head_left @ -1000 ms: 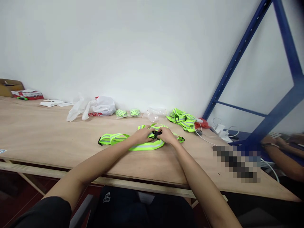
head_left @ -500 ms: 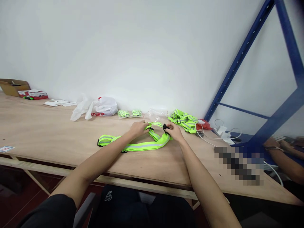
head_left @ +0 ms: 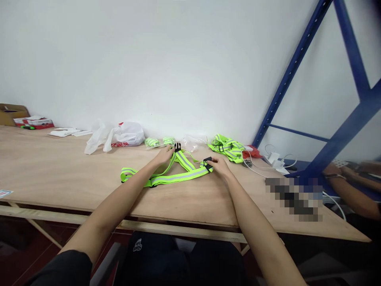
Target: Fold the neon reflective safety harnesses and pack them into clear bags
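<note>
A neon yellow-green reflective strap (head_left: 181, 177) with a grey stripe lies in loops on the wooden table in front of me. My left hand (head_left: 164, 155) is closed on the strap just beside a black prong buckle half (head_left: 177, 147), which points up and away from me. My right hand (head_left: 219, 167) pinches a black buckle piece (head_left: 207, 163) at the strap's right end. The two black pieces are apart. Part of the strap's left loop is hidden behind my left forearm.
Behind the strap lie a clear plastic bag (head_left: 192, 143), a heap of similar straps (head_left: 228, 148), rolled straps (head_left: 152, 142) and a white bag (head_left: 131, 134). Chargers and cables (head_left: 275, 159) sit at right, beside a blue metal frame (head_left: 288, 71). Another person's arm (head_left: 354, 190) shows far right.
My left hand has moved left, drawing away from my right, and the black prongs now stick up in plain sight. The strap's front run is pulled straighter. The view has shifted slightly.
</note>
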`<act>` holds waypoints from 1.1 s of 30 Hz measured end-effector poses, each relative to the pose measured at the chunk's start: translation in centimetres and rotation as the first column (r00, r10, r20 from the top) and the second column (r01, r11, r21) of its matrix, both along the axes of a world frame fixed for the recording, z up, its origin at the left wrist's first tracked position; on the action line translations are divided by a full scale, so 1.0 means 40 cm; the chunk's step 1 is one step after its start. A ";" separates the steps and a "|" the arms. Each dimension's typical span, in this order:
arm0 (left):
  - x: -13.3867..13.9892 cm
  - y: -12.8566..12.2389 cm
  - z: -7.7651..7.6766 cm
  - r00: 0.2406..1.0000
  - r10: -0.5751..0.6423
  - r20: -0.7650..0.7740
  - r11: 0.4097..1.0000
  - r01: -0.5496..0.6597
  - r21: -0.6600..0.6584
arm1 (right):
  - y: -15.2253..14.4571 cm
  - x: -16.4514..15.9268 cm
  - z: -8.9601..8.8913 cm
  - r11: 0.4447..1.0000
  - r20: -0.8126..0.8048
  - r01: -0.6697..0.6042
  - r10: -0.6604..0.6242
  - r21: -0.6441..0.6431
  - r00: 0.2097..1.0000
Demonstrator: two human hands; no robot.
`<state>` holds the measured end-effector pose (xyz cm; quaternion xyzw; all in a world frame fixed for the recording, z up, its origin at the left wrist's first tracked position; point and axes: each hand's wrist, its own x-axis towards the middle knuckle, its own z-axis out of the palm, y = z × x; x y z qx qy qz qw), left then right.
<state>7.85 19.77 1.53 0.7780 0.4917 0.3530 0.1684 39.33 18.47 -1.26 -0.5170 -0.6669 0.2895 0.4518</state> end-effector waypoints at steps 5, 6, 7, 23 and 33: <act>-0.016 -0.005 -0.003 0.980 -0.025 -0.197 1.000 0.027 0.006 | -0.010 -0.020 0.000 0.988 0.052 -0.141 0.144 -0.065 0.988; -0.023 -0.006 -0.001 0.974 -0.009 -0.227 1.000 0.012 0.012 | -0.010 -0.025 -0.001 0.986 0.055 -0.148 0.152 -0.072 0.987; -0.033 -0.007 0.002 0.966 0.015 -0.260 1.000 -0.015 0.003 | -0.011 -0.029 -0.002 0.986 0.055 -0.146 0.151 -0.076 0.987; 0.159 -0.084 -0.079 0.939 -0.314 -0.141 0.948 0.304 -0.091 | -0.060 -0.171 0.016 0.910 -0.091 -0.406 0.399 -0.086 0.913; 0.176 -0.088 -0.073 0.939 -0.310 -0.145 0.932 0.331 0.149 | -0.032 -0.073 0.034 0.989 -0.284 -0.122 0.095 -0.080 0.954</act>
